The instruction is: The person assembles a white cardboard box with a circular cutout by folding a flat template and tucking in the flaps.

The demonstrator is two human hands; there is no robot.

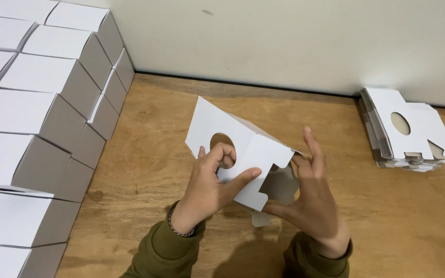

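White die-cut carton held just above tabletop | left hand grips it, finger hooked through round hole to steady | right hand open-palmed, squaring its side (half-folded) | flat blanks right of carton, folded boxes left

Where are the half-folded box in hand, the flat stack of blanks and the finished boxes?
half-folded box (256, 149), head view, white panel right of its round hole.
flat stack of blanks (415, 126), head view, top sheet.
finished boxes (27, 110), head view, top of one box.
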